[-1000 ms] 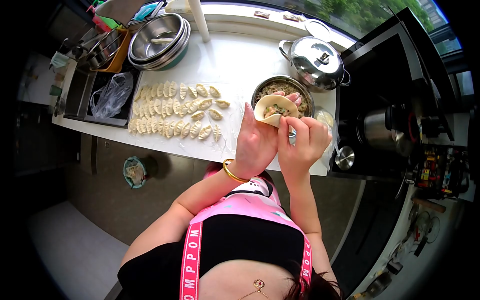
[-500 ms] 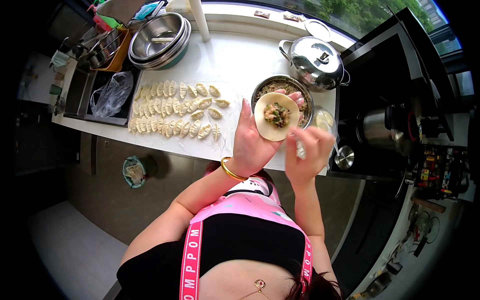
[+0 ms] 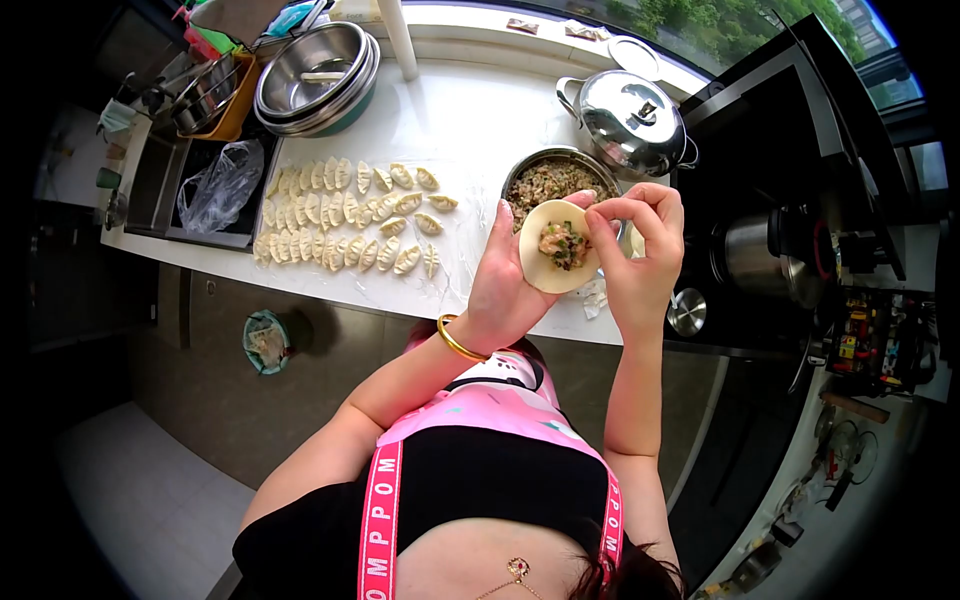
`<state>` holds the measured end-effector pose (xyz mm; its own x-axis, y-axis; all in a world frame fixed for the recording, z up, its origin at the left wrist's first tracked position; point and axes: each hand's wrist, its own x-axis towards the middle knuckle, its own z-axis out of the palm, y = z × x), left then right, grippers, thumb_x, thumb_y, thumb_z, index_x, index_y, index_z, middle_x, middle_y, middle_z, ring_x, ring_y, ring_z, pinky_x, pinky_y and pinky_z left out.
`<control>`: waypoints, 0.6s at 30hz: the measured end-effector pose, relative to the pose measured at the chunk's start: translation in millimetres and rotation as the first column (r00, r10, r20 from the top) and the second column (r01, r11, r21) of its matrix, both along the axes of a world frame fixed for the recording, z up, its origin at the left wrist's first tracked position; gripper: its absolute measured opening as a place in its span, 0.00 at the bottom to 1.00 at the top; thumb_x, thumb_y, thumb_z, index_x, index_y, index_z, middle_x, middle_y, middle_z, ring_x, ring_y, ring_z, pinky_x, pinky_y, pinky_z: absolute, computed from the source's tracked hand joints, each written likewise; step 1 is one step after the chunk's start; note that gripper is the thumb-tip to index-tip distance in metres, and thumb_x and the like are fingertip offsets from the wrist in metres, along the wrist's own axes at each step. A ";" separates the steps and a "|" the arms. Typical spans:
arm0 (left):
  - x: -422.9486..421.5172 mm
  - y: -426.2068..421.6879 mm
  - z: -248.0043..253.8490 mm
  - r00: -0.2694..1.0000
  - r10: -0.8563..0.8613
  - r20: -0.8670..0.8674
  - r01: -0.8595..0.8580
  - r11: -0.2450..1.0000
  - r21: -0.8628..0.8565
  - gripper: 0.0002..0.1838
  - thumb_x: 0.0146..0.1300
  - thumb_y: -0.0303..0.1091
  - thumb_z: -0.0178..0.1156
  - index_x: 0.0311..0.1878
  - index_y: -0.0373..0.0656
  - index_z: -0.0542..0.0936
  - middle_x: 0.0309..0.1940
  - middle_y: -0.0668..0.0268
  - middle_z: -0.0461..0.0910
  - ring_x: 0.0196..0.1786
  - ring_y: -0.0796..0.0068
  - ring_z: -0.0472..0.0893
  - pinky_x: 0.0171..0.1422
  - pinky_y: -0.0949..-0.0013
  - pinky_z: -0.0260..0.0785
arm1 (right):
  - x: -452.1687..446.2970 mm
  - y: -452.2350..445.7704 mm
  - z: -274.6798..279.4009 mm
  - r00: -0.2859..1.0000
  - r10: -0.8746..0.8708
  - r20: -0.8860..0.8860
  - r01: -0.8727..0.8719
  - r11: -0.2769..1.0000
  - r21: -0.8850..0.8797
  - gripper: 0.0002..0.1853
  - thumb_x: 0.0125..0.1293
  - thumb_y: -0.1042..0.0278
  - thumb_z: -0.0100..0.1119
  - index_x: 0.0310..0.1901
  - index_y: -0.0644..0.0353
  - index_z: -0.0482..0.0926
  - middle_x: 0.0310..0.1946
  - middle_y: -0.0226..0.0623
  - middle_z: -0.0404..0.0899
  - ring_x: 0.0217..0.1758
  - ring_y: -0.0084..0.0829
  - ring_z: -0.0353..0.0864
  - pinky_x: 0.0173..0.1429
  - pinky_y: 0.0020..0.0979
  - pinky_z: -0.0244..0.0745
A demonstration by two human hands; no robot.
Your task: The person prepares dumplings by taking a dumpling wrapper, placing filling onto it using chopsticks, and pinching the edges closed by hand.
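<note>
A round dumpling wrapper (image 3: 537,272) rests in my left hand (image 3: 497,292), which cradles it from below with the thumb raised at its left side. In the wrapper's middle sits a mound of meat-and-greens filling (image 3: 564,245). My right hand (image 3: 645,240) pinches the wrapper's right edge between thumb and fingers. Just behind is a steel bowl (image 3: 558,152) with more filling, its front partly hidden by my hands. Rows of folded dumplings (image 3: 340,211) lie on the white counter (image 3: 450,110) to the left.
A lidded steel pot (image 3: 630,115) stands behind the bowl. Stacked steel basins (image 3: 312,75) and a sink with a plastic bag (image 3: 222,188) are at the left. On the right, another pot (image 3: 757,255) stands on the black stove. A small bin (image 3: 267,343) is on the floor.
My right hand has moved up to the wrapper and now pinches its right edge. My left hand has shifted slightly right, tilting the wrapper. More of the bowl's filling shows.
</note>
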<state>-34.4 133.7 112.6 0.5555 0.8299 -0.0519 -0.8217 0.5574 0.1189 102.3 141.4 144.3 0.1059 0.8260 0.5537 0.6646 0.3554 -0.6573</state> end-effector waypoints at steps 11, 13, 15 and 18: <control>-3.1 6.8 6.1 0.999 -0.037 -0.035 0.036 0.999 -0.022 0.41 0.73 0.63 0.19 0.73 0.40 0.58 0.69 0.54 0.63 0.73 0.61 0.62 0.78 0.56 0.51 | 5.0 -13.5 11.9 0.948 0.141 0.285 -0.119 0.989 -0.093 0.08 0.49 0.75 0.70 0.30 0.56 0.81 0.38 0.31 0.72 0.41 0.32 0.71 0.50 0.36 0.61; -2.6 6.7 7.2 0.997 -0.030 -0.070 0.028 0.999 -0.024 0.41 0.73 0.63 0.19 0.72 0.40 0.58 0.69 0.56 0.64 0.72 0.61 0.62 0.78 0.56 0.52 | 5.4 -11.8 12.1 0.960 0.145 0.242 -0.127 0.988 -0.087 0.07 0.50 0.76 0.70 0.30 0.57 0.81 0.38 0.32 0.72 0.41 0.32 0.71 0.49 0.35 0.63; -3.7 5.1 5.0 0.997 -0.037 -0.073 0.036 0.999 -0.016 0.41 0.73 0.63 0.19 0.72 0.40 0.59 0.69 0.57 0.64 0.72 0.62 0.63 0.77 0.56 0.53 | 5.7 -7.9 11.2 0.997 0.031 -0.064 -0.037 0.995 -0.094 0.06 0.52 0.77 0.69 0.31 0.61 0.81 0.37 0.34 0.72 0.41 0.32 0.73 0.46 0.33 0.67; -3.9 3.2 9.1 0.996 -0.054 -0.077 0.051 0.998 -0.033 0.40 0.73 0.63 0.19 0.73 0.41 0.58 0.70 0.59 0.63 0.73 0.62 0.62 0.77 0.56 0.53 | 11.9 3.4 -1.4 0.998 0.005 -0.062 -0.009 0.998 -0.063 0.05 0.54 0.77 0.68 0.32 0.63 0.82 0.36 0.35 0.71 0.41 0.32 0.73 0.43 0.31 0.70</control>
<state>-38.2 136.9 121.7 0.5915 0.7970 -0.1220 -0.7801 0.6040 0.1633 114.2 144.7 142.9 0.1326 0.8597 0.4933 0.6198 0.3165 -0.7181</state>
